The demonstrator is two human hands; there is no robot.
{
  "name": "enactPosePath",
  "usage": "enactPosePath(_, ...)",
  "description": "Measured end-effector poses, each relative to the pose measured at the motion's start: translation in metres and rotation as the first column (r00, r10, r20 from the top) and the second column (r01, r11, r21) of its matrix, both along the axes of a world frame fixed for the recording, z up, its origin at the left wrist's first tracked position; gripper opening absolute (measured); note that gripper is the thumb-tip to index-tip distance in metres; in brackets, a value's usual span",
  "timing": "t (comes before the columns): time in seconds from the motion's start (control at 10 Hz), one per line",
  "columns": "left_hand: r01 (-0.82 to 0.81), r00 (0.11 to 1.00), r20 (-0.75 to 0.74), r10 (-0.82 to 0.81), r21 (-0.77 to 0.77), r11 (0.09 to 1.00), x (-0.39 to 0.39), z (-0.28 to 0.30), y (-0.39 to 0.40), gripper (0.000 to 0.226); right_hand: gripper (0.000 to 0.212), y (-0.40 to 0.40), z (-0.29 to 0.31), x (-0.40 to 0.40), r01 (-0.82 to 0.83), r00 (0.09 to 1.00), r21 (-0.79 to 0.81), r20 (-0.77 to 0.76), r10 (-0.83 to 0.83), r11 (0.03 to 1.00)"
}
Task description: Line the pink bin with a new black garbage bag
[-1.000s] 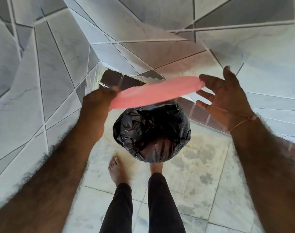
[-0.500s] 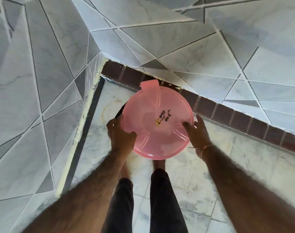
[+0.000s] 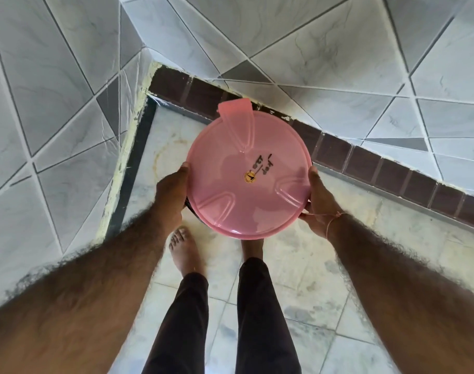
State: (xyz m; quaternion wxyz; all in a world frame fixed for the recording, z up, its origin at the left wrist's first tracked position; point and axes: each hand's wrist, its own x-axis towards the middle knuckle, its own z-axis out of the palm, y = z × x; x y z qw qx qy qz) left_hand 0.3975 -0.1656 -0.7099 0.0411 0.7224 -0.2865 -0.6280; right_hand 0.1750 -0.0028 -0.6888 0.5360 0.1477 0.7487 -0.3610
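A round pink lid (image 3: 246, 179) with a tab at its far edge, a yellow sticker and black handwriting lies flat over the bin and hides it. Only a thin sliver of the black garbage bag (image 3: 188, 205) peeks out under the lid's left rim. My left hand (image 3: 172, 191) clasps the lid's left edge, thumb on top. My right hand (image 3: 321, 203), with a thin thread around the wrist, holds the right edge. The bin's pink body is out of sight beneath the lid.
The bin stands in a floor corner between two grey tiled walls (image 3: 55, 117) with a dark brown skirting (image 3: 379, 168). My bare feet (image 3: 184, 247) and dark trousers are on the marble floor (image 3: 311, 265) just in front of it.
One second ago the lid was tilted above the open bag-lined bin, held by the left hand. It has come down flat over the bin, and both hands now grip its edges.
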Motion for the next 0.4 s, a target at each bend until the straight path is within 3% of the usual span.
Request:
enactPosePath(0.1,0.040,0.985,0.171,-0.016,-0.141,0.989,0.008,0.005,0.002,0.027,0.056,0.009,0.000,0.002,0.023,1.000,0.012,-0.002,-0.023,1.000)
enactPosePath(0.2,0.238,0.953,0.236,-0.189,-0.201,0.950,0.018,0.020,0.006,0.029,0.052,0.010,0.016,0.007,-0.020,0.993,0.113,-0.117,0.033,0.993)
enactPosePath(0.3,0.270,0.955,0.189,-0.228,-0.238,0.933,0.020,0.039,0.014,0.025,0.057,0.014,0.032,0.012,-0.259,0.872,0.311,-0.332,0.360,0.914)
enactPosePath(0.4,0.387,0.921,0.094,-0.378,-0.107,0.916,0.017,0.068,0.024,0.018,0.056,0.010,0.061,0.029,-0.553,0.622,0.384,-0.401,0.673,0.739)
